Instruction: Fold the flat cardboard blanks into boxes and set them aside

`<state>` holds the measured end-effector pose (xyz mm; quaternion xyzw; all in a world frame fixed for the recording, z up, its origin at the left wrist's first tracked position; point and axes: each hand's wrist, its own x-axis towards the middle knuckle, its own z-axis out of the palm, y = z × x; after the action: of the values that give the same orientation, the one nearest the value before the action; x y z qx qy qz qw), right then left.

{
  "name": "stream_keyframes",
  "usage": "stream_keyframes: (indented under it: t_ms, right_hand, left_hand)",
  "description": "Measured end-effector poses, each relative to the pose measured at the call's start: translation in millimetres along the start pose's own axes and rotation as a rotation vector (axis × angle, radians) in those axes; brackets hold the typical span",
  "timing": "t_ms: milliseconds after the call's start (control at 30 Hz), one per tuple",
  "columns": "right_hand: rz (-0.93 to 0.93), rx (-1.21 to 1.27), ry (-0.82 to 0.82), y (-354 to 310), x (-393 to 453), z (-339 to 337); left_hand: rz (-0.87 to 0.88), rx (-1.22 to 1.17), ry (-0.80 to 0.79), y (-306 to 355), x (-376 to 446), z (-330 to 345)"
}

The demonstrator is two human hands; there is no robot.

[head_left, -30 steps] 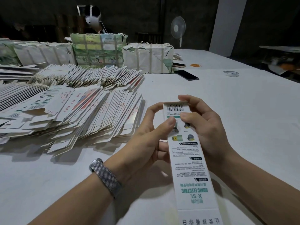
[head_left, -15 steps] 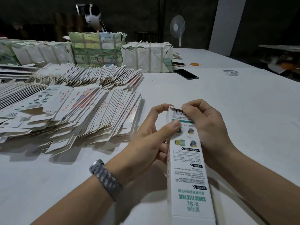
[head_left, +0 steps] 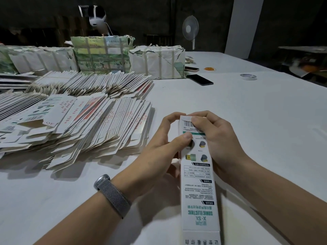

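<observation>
Head view, lower centre of the frame: the left hand (head_left: pixel 159 156) grips the long white box (head_left: pixel 196 183) with its thumb pressed on the printed face and its index finger curled over the far end. The right hand (head_left: pixel 217 138) pinches that same far end, fingers (head_left: pixel 198 121) bent over the barcode and top edge. Running toward the bottom edge, the box is held above the white tabletop (head_left: pixel 256 112). A mesh watch band (head_left: pixel 113 195) circles the left wrist. Fanned flat blanks (head_left: pixel 79 124) lie at the left; wrapped bundles (head_left: pixel 157 62), a phone (head_left: pixel 200 79) and a tape roll (head_left: pixel 248 76) sit farther back.
</observation>
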<state>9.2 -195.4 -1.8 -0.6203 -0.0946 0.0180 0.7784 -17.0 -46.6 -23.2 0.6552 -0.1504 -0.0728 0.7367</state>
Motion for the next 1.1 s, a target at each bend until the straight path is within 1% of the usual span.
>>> stream_keyframes:
  t_ms: [100, 367, 500, 700, 900, 1100]
  right_hand:
    - [-0.006, -0.003, 0.006, 0.9, 0.0, 0.0]
    - [0.021, 0.018, -0.003, 0.7, 0.1, -0.8]
    - [0.073, 0.073, -0.003, 0.0, 0.5, -1.0]
    - [0.043, 0.099, 0.008, -2.5, 0.8, -0.7]
    - [0.083, 0.105, 0.018, -1.5, 0.2, -1.2]
    - [0.093, 0.077, -0.006, -1.8, 1.2, -2.2]
  left_hand:
    - [-0.017, 0.009, 0.0, -0.6, 0.0, 0.6]
    - [0.011, 0.003, -0.044, -2.1, 0.8, -1.5]
    - [0.026, 0.057, -0.024, -3.2, 1.6, -1.3]
    - [0.037, 0.095, -0.043, -0.5, 1.3, -1.5]
    - [0.046, 0.123, -0.034, -2.0, 0.4, 1.9]
    - [-0.005, 0.117, -0.061, -0.5, -1.6, 0.9]
